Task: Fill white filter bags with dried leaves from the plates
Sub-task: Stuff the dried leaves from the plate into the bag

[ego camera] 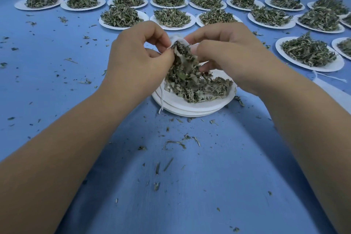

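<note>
Above a stack of white plates (190, 109) on the blue desk (190, 176), the left grip (136, 51) pinches one edge of the white filter bag (177, 40) at its mouth and the right grip (228, 53) pinches the other. Dried leaves (190, 83) spill from it onto the top plate.

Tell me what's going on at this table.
A person is filling a white filter bag with dried leaves. The left hand and right hand each pinch the bag's mouth, holding it above a stack of plates where loose leaves still lie. The bag's drawstring dangles beside the stack. Many heaped plates wait in rows further back, and leaf bits are scattered over the blue table.
</note>
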